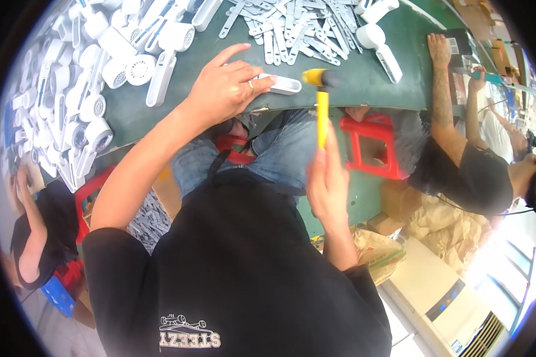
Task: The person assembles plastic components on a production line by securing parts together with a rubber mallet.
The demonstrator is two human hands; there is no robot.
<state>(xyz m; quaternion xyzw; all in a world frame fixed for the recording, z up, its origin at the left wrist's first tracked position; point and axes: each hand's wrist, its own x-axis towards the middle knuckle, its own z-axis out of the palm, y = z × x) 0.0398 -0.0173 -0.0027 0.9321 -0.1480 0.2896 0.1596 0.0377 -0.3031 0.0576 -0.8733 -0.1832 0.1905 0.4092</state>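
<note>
My left hand (225,86) holds a white plastic part with a long hollow handle (287,85) down on the near edge of the green table (214,50). Its index finger is lifted off, and the palm hides the part's other end. In my right hand (327,187) is a small hammer (322,116), gripped by its yellow handle. The hammer's yellow and black head, a little blurred, is up near the part's right end and appears apart from it. Beyond my left hand lies a pile of flat grey plastic strips (292,27).
A big heap of white round-headed plastic parts (95,65) covers the table's left. More white parts (389,62) lie at the back right. A red stool (369,146) stands under the table edge. Co-workers sit on both sides, one person's arm (442,101) reaching onto the table.
</note>
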